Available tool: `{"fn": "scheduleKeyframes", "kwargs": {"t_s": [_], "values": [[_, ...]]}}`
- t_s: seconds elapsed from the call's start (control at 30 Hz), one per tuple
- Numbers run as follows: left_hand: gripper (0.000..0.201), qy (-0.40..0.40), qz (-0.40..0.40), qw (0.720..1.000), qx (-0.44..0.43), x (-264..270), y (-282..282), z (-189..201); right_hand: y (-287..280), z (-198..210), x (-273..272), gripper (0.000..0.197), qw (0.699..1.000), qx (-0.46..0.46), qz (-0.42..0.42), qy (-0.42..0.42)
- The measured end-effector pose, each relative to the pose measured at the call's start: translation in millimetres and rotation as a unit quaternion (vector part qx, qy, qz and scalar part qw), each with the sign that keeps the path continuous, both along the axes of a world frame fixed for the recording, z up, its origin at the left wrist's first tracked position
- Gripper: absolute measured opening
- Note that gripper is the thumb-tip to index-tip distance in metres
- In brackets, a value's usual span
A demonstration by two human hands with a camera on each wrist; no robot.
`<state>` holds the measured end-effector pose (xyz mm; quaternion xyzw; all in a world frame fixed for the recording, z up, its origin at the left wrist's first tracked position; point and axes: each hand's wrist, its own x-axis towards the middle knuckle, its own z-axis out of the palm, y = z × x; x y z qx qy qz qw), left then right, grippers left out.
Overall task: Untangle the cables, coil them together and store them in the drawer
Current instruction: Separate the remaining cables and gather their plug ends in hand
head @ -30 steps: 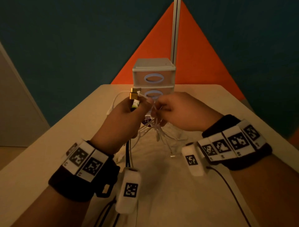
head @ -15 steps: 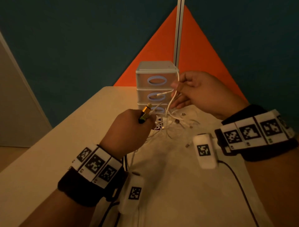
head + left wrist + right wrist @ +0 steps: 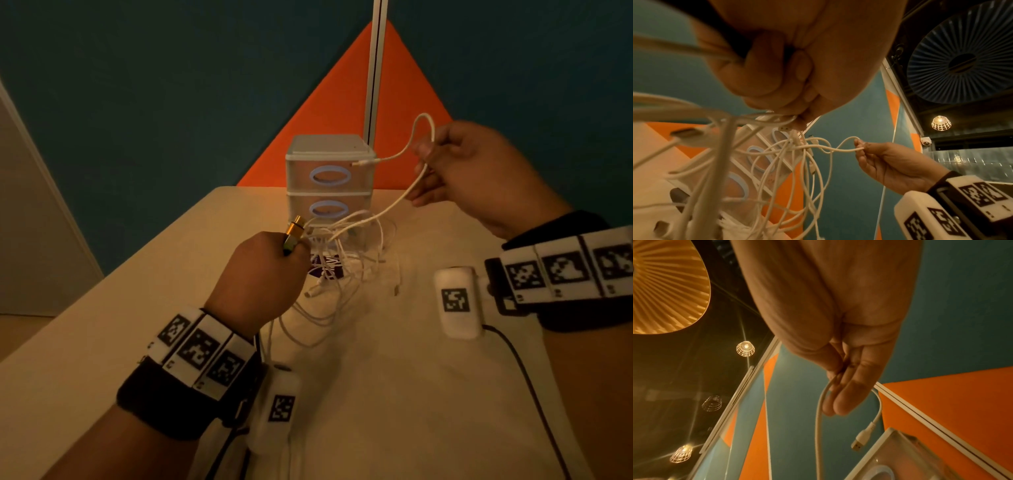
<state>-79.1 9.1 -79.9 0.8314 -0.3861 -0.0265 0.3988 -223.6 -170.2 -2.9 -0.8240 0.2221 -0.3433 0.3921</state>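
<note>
A tangle of white cables [image 3: 346,246] hangs over the table in front of a small white drawer unit [image 3: 329,171]. My left hand [image 3: 263,274] is fisted round the bundle, a gold plug [image 3: 294,234] sticking up from it; in the left wrist view the cables [image 3: 797,162] dangle below the left hand [image 3: 789,65]. My right hand [image 3: 472,171], raised to the right, pinches one white cable [image 3: 416,178] near its end, which loops over with its plug [image 3: 363,162] hanging free. In the right wrist view the right hand [image 3: 836,376] pinches that cable [image 3: 819,418], its USB plug [image 3: 859,443] loose.
The cream table [image 3: 376,394] runs to an edge at the left. The drawer unit stands at the far middle against a teal and orange wall, its drawers closed. A purple patch [image 3: 325,270] lies under the cables. Black wires [image 3: 527,377] trail from the wrist devices.
My right hand has drawn one white cable up and to the right, away from the tangle. My left hand has stayed low, holding the bundle and gold plug.
</note>
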Motion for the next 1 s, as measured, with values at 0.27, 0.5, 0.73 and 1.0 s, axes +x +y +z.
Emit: {"fn": "scheduleKeyframes", "kwargs": {"t_s": [0.27,0.5,0.73,1.0], "values": [[0.046,0.004,0.002,1.000,-0.004,-1,1,1,-33,1,-12,0.011,0.991,-0.007,-0.130,0.030],[0.046,0.012,-0.005,1.000,-0.011,-3,0,1,-19,-16,-5,0.017,0.968,0.013,-0.118,0.223],[0.045,0.025,-0.004,1.000,-0.005,-3,-1,0,1,-18,-2,0.017,0.907,-0.195,-0.093,0.362],[0.048,0.012,-0.014,1.000,-0.006,-4,-1,1,50,-24,10,0.037,0.883,-0.168,0.107,0.425]]}}
